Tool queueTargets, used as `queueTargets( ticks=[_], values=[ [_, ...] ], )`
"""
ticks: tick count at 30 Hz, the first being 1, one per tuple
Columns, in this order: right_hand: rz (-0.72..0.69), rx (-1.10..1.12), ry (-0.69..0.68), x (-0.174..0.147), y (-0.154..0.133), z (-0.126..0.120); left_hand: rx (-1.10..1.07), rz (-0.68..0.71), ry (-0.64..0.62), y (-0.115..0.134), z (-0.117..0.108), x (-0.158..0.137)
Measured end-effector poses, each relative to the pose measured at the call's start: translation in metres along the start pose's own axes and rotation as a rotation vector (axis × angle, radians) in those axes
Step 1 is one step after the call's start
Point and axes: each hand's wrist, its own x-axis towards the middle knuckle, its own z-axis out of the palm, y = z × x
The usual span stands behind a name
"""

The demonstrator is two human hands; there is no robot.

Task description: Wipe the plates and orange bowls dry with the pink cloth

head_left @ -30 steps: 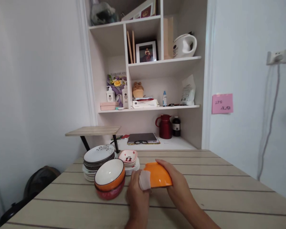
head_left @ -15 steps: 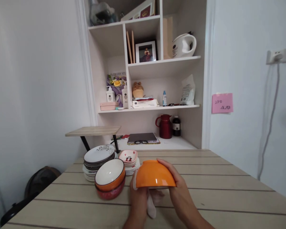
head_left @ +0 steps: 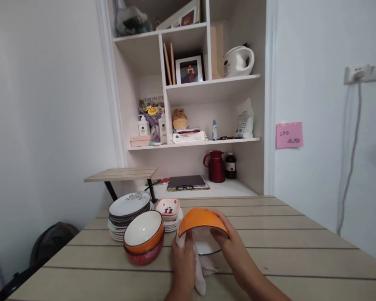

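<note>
Between my hands an orange bowl (head_left: 203,218) is held above the table, tilted so that its white inside shows below the dark rim. My right hand (head_left: 230,240) grips its right side, thumb at the rim and fingers over the outside. On the left side my left hand (head_left: 183,255) is closed on a pale cloth (head_left: 199,274) and the bowl's edge; the cloth hangs down below the bowl. Left of my hands, another orange bowl (head_left: 144,232) with a white inside sits in a red bowl (head_left: 146,256).
Behind the stacked bowls stand a pile of plates (head_left: 129,204) and small square dishes (head_left: 168,207) on white plates. A small raised shelf (head_left: 122,174) stands at the table's back left. Farther back, a laptop (head_left: 188,181) and a red jug (head_left: 216,167) sit below the shelving.
The bowl has tipped, so its white inside now faces me more; before, mostly its orange outside showed. Both hands have stayed on it, and the view has shifted slightly.
</note>
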Motion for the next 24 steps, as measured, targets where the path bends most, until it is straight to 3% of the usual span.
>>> queueTargets(
  ticks=[5,10,17,21,24],
  values=[
    [-0.166,-0.263,0.035,0.005,0.006,-0.008,-0.024,0.051,0.048,-0.003,0.001,0.0],
    [-0.251,-0.348,0.005,-0.001,-0.002,-0.006,0.011,0.078,-0.078,-0.008,0.002,-0.007],
    [-0.201,-0.433,-0.012,-0.001,0.003,-0.011,0.13,0.181,-0.072,-0.01,-0.002,-0.006],
    [-0.212,-0.428,0.012,-0.002,0.006,-0.009,0.042,0.119,-0.08,-0.002,0.003,-0.008],
    [-0.251,-0.398,0.044,-0.006,0.004,-0.006,-0.121,-0.037,-0.097,-0.002,0.009,-0.01]
  ],
)
